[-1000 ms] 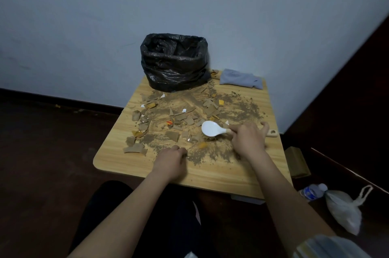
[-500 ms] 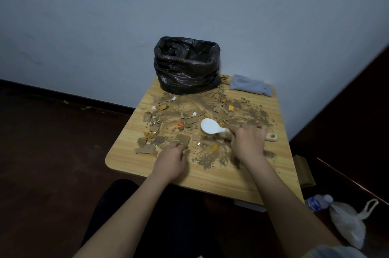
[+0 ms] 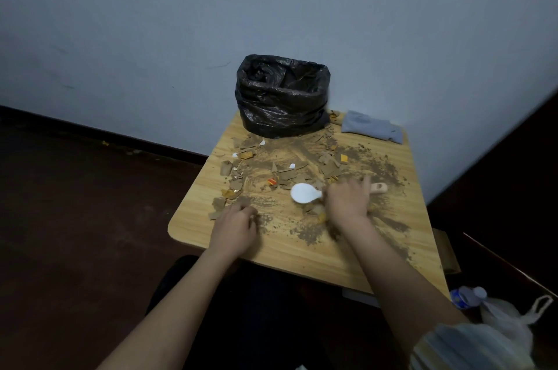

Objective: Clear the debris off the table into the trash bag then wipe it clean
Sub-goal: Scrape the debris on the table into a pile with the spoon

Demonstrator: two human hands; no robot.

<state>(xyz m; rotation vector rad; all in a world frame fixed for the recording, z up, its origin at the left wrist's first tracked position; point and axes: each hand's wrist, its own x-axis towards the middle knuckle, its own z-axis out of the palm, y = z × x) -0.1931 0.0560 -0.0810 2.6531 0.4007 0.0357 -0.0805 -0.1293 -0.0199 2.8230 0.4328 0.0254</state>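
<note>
Brown dirt and torn cardboard scraps cover the wooden table. A black trash bag stands open at the table's far edge. My right hand grips the handle of a white scoop. The scoop's head points left over the dirt and its wooden end sticks out to the right. My left hand rests near the front left with fingers curled down onto scraps. Whether it holds any is hidden.
A folded grey cloth lies at the far right corner beside the bag. The table stands against a pale wall, with dark floor to its left. A water bottle and a white plastic bag lie on the floor at the right.
The scoop has slid left and toward me through the dirt with my right hand. My left hand has shifted left to the scraps at the front left. The camera has turned left.
</note>
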